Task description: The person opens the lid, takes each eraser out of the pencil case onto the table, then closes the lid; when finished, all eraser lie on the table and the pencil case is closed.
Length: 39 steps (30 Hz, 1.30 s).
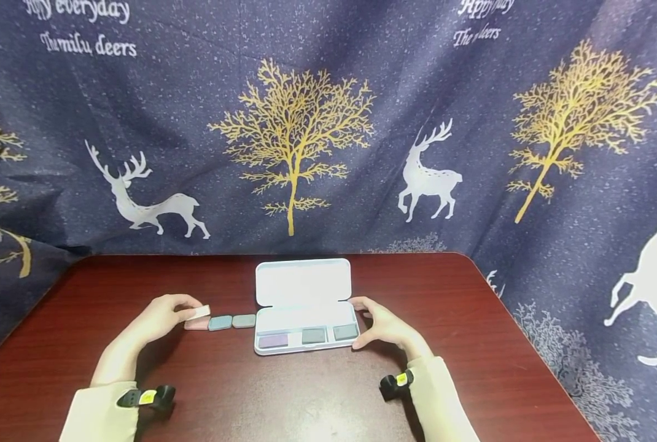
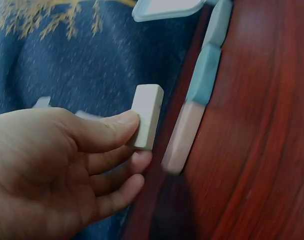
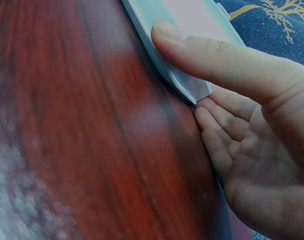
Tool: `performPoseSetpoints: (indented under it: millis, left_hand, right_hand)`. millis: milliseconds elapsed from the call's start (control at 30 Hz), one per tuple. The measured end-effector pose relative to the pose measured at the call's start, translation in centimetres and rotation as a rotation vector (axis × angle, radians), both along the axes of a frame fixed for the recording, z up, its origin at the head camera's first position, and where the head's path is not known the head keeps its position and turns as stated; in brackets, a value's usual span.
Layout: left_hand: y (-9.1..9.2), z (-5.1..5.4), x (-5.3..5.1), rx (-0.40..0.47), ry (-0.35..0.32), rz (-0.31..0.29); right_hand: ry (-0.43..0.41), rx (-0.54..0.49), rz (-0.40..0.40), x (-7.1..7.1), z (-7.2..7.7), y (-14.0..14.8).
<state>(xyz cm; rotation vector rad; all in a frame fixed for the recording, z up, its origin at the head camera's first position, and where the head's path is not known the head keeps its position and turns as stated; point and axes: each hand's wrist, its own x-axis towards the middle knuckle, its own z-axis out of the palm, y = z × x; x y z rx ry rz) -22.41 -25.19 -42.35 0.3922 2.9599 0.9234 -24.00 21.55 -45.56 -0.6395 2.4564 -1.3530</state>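
My left hand (image 1: 165,316) pinches a small white eraser-like block (image 2: 147,116) between thumb and fingers, held above the left end of a row of blocks. That row lies on the table: a pink block (image 2: 184,135), a blue block (image 1: 220,323) and a grey-green block (image 1: 244,321), end to end. A pale blue-white hinged case (image 1: 301,351) stands with its lid (image 1: 303,282) raised. Inside along its front are a purple block (image 1: 273,341) and two dark grey-green blocks (image 1: 314,336). My right hand (image 1: 382,323) grips the case's right end, thumb at the front corner.
The reddish-brown wooden table (image 1: 240,399) has rounded far corners. Behind it hangs a dark blue cloth (image 1: 328,202) with deer and tree prints. Each wrist carries a black strapped camera (image 1: 165,398).
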Motion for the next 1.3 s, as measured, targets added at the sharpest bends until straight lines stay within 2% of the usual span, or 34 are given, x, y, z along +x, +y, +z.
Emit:
performPoseSetpoints:
  millis: [333, 600, 933, 1200, 1300]
  left_hand:
    - [-3.2, -0.6, 0.3, -0.043, -0.031, 0.063]
    - [-4.9, -1.1, 0.5, -0.017, -0.061, 0.065]
    - [-4.3, -0.7, 0.6, -0.058, -0.083, 0.078]
    - [-4.3, -0.7, 0.7, -0.056, -0.117, 0.079]
    - [-4.2, -0.8, 0.6, -0.064, -0.101, 0.074]
  right_hand:
    - [0.011, 0.004, 0.007, -0.1, 0.0, 0.1]
    - [0.003, -0.001, 0.005, -0.2, 0.0, 0.0]
    - [0.011, -0.004, 0.010, -0.2, 0.0, 0.1]
    - [-0.006, -0.010, 0.008, -0.1, -0.1, 0.1]
    - [-0.004, -0.006, 0.008, -0.2, -0.2, 0.1]
